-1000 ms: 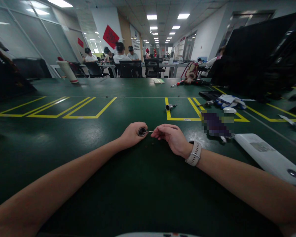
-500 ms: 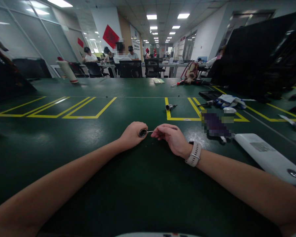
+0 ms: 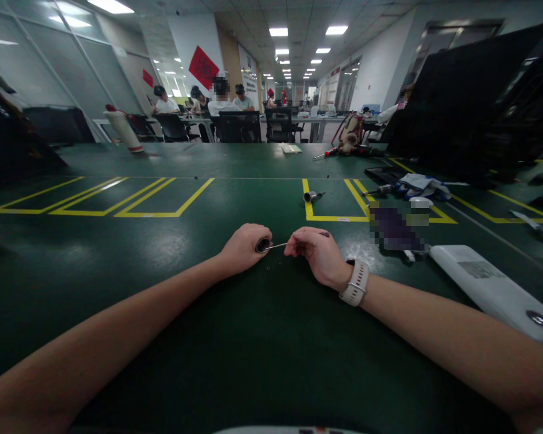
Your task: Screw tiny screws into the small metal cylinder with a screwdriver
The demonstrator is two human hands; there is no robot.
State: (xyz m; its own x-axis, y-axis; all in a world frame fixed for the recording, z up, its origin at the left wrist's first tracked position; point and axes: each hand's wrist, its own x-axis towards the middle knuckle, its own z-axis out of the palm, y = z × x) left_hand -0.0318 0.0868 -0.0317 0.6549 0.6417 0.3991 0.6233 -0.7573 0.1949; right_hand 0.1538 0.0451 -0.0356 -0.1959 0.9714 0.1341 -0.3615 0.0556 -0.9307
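My left hand point(image 3: 245, 248) is wrapped round a dark cylindrical part point(image 3: 262, 245) whose round, metal-rimmed end faces me. Between the fingers of my right hand point(image 3: 314, 250) is a thin metal tool point(image 3: 278, 245); its tip is at the opening of the cylinder, and a dark handle end shows above the palm. Whether the tip is inside the opening is too small to tell. Two tiny rings lie on the green table point(image 3: 271, 349) just below the hands, one of them a small dark ring point(image 3: 268, 269).
A metal socket-like part point(image 3: 314, 196) lies by the yellow tape. To the right are a blurred dark phone-like object point(image 3: 396, 229), gloves point(image 3: 423, 185) and a long white device point(image 3: 493, 289). A red screwdriver point(image 3: 324, 154) and a white bottle point(image 3: 123, 129) stand farther back. People sit beyond.
My right hand has shifted slightly right, away from my left hand, and more of the thin shaft shows. The cylinder's end has turned or moved very slightly.
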